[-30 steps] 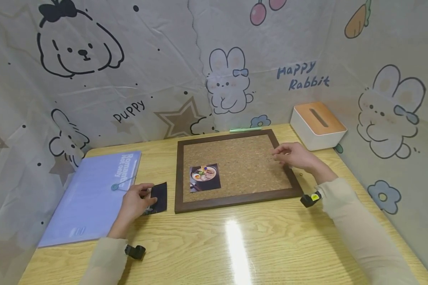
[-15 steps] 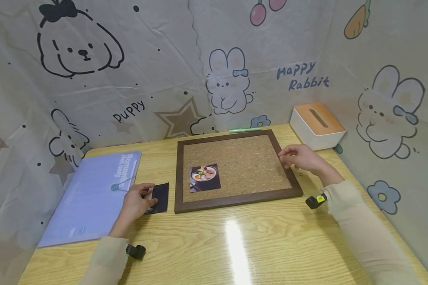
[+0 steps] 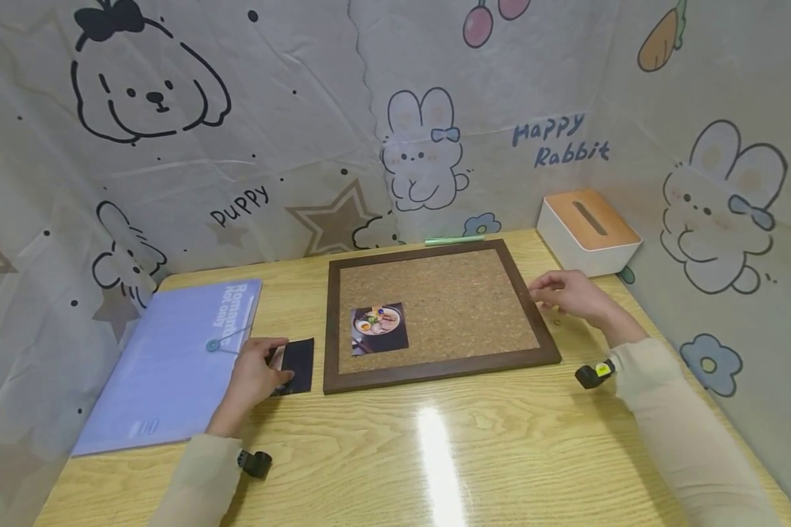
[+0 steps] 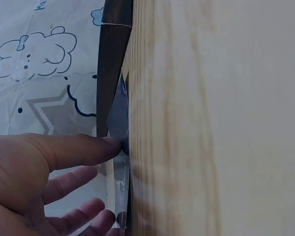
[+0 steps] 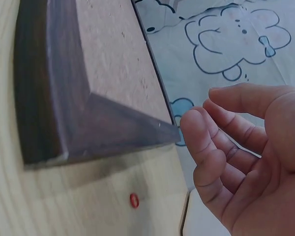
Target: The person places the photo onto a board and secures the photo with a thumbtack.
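My left hand (image 3: 253,373) lies over a dark photo print (image 3: 299,366) on the table, thumb and fingertips apart on its left part. The left wrist view shows the thumb tip pressing on the print (image 4: 119,113), the other fingers spread. A cork board (image 3: 461,307) with a dark brown wooden frame lies just right of the print. On its lower left sits a photo of a ramen bowl (image 3: 378,329). My right hand (image 3: 570,296), fingers loosely bent and holding nothing, hovers by the frame's right edge. Its thumb and index finger stand apart in the right wrist view.
A translucent lilac document folder (image 3: 171,366) with a string closure lies at the left. Behind the board rests a green pen (image 3: 455,240). A white tissue box (image 3: 587,256) with a wooden lid stands at the back right. A small red ring (image 5: 133,200) lies near the board's corner.
My right hand has drawn back to the right, from over the cork to the frame's right edge. The dark print and my left hand have shifted slightly right.
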`<state>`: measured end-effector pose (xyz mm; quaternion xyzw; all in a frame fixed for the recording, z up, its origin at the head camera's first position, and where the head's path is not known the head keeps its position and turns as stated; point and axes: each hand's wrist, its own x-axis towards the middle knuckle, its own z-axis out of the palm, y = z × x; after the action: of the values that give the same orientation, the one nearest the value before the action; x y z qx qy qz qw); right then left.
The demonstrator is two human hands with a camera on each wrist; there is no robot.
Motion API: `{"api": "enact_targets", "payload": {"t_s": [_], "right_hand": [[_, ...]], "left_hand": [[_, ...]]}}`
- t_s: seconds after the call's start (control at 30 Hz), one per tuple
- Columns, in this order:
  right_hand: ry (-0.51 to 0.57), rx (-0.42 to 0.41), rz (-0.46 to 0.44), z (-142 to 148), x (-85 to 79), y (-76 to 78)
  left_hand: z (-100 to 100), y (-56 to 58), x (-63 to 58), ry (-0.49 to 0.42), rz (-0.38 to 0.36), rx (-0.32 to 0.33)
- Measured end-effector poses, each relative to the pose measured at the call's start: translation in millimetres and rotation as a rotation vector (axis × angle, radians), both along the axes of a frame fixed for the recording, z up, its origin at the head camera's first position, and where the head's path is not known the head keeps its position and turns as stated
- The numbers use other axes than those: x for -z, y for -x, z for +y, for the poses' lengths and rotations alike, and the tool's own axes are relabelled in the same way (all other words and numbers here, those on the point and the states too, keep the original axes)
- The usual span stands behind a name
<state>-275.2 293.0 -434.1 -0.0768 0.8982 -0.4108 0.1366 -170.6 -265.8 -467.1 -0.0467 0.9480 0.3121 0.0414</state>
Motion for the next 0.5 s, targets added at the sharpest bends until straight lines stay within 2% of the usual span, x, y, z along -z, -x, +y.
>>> {"api": "enact_targets", "payload": {"t_s": [0.3, 0.5], "right_hand": [[0.006, 0.009, -0.013, 17.0, 9.8, -1.7], [-0.018, 0.023, -0.018, 26.3, 13.5, -4.2]], "left_hand": [[-3.4, -0.3, -3.0, 0.027, -0.006, -0.033], [-7.2, 1.5, -3.6, 0.067, 0.005, -0.032]]}}
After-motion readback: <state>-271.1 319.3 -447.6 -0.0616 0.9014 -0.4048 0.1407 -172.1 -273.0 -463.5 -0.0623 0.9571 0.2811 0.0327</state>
